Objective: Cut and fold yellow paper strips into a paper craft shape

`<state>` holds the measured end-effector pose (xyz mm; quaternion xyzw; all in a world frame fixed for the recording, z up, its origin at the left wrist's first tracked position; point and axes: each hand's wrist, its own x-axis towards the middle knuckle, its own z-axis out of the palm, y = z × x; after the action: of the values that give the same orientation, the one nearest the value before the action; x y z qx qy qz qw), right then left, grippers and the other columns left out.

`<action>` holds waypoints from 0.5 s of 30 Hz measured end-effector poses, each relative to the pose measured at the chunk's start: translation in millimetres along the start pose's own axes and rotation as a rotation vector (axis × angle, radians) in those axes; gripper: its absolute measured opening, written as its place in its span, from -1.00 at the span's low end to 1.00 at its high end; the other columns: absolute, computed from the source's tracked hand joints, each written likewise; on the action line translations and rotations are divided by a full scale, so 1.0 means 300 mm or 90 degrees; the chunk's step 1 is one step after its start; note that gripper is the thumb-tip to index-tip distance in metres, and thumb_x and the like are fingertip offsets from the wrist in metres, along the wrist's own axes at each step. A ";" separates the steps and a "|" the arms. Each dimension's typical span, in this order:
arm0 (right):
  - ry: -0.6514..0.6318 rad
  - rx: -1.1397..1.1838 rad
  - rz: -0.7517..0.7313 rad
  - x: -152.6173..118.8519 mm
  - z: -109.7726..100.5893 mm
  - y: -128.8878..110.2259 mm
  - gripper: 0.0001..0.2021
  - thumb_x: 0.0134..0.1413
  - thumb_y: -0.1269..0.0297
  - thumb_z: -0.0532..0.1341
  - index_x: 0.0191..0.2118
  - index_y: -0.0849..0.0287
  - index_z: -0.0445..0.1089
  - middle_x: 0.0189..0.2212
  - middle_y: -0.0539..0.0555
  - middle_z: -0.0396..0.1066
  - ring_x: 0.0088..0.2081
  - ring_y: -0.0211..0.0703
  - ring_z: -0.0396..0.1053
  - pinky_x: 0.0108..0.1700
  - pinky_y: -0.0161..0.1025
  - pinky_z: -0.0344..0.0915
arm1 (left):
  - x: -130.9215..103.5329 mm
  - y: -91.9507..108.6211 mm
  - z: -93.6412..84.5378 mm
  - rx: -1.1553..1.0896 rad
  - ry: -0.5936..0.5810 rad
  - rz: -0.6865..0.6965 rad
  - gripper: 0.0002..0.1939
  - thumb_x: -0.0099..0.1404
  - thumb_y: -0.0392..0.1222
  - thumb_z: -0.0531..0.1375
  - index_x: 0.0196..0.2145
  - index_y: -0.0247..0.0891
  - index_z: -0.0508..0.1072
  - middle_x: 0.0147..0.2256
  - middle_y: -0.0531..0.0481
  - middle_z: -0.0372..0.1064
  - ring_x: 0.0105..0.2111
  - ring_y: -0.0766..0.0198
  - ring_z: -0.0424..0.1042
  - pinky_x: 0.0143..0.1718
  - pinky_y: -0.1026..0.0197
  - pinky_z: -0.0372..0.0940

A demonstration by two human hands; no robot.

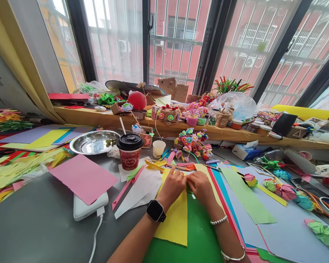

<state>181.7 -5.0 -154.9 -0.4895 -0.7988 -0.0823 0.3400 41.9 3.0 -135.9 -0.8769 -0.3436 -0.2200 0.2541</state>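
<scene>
My left hand [173,184], wearing a ring and a black watch, rests over a strip of yellow paper [175,226]. Its fingers are bent and drawn together near the strip's far end. Close against it, my right hand [201,188] has curled fingers that meet the left fingertips. Whatever lies between the fingertips is hidden by the hands. Beneath them spreads a green sheet [203,233]. White paper [142,190] and a folded pink paper strip [128,188] lie left of my left hand.
A lidded coffee cup [130,153] with a straw, a paper cup [159,149] and a metal plate [94,141] stand behind. Pink paper [83,179] covers part of a white power bank [90,208]. Paper flowers [287,191] and scissors [318,204] lie at right.
</scene>
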 end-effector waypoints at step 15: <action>0.055 0.085 0.021 0.007 -0.031 -0.038 -0.83 0.01 0.42 0.05 -0.30 0.20 0.36 -0.37 0.13 0.40 -0.29 -0.06 0.29 -0.23 -0.11 0.23 | -0.005 -0.014 0.018 -0.018 0.012 -0.038 -0.87 0.14 -0.42 0.05 -0.50 -0.33 0.36 -0.54 -0.01 0.35 -0.44 0.23 0.33 -0.09 0.05 0.15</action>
<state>175.6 -13.5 -144.2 -0.4746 -0.7790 -0.0441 0.4075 38.9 8.1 -139.6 -0.8675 -0.3642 -0.2409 0.2381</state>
